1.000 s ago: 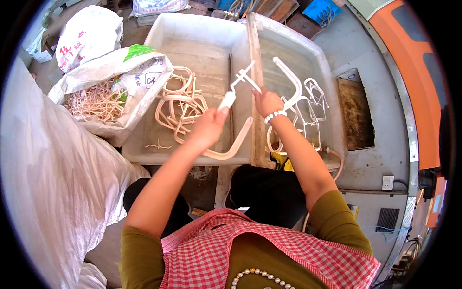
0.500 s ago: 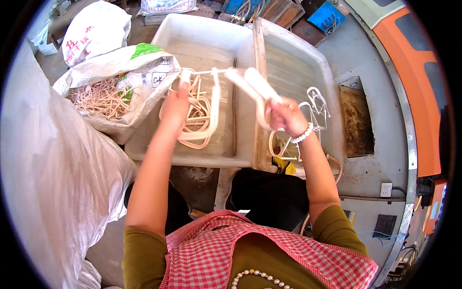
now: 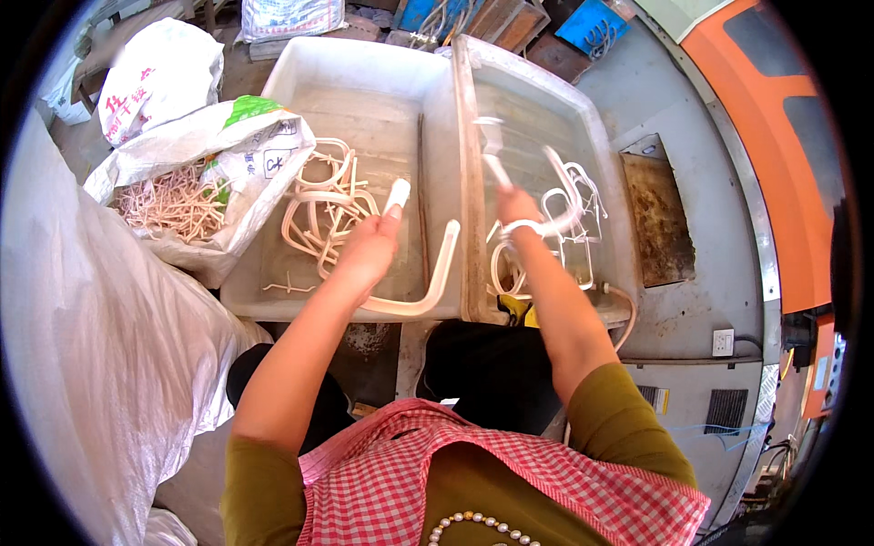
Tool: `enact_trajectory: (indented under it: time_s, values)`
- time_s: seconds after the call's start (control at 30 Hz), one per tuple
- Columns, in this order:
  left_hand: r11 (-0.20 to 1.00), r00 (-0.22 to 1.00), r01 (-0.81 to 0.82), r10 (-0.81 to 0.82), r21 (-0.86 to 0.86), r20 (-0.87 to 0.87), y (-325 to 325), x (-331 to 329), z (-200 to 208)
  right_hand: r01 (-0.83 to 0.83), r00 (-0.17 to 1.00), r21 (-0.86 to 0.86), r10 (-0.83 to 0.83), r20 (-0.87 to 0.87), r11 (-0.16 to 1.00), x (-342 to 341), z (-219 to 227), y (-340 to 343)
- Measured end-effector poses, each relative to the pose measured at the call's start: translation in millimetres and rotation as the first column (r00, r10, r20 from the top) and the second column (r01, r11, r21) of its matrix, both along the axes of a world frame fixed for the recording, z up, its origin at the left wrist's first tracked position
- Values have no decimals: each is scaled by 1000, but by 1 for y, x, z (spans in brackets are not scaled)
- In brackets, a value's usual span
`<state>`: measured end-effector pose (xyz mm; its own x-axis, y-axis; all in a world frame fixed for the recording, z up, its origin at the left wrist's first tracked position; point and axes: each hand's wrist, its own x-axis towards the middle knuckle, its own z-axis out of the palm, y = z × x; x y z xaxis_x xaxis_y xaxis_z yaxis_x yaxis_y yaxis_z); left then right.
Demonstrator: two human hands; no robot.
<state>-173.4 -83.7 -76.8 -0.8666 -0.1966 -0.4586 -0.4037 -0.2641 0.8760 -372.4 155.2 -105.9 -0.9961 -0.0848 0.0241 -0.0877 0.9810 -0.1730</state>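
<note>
My left hand is closed round a cream, U-shaped plastic piece above the front of the left white tub. One end of the piece sticks up past my thumb. Over the right tub, my right hand is smeared by motion, its fingers wrapped round a white plastic piece whose full shape is blurred. Similar curved pieces lie tangled in the left tub. More white curved pieces rest in the right tub, below my right hand.
At the left stands an open woven sack with thin pinkish plastic sticks inside. A tied white sack sits behind it. Yellow-black cloth and a hose are at the right tub's front. An orange-grey machine stands right.
The two plastic pieces, earlier close together with a thin stick between them, are now apart. My left hand has come nearer and rightward; my right hand has shifted left. The view has turned slightly.
</note>
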Motion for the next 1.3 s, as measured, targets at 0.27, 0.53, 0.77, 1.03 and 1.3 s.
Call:
enact_trajectory:
  time_s: [0.27,0.53,0.77,1.03,1.3]
  values:
    - [895,970,-203,238,398,-40,-16,3,18,128,991,-545,-88,99,829,2,14,40]
    - [822,980,-58,155,566,-124,-1,-16,1,-111,827,-745,477,298,657,120,67,-90]
    - [821,969,51,97,569,-227,-5,-3,3,-342,678,-662,663,318,667,131,68,-93]
    - [799,959,-23,188,601,-214,-12,-4,23,-310,819,-783,570,68,539,91,51,-82]
    - [601,943,276,-18,750,-332,5,10,21,-700,685,-525,664,-300,485,95,46,-96]
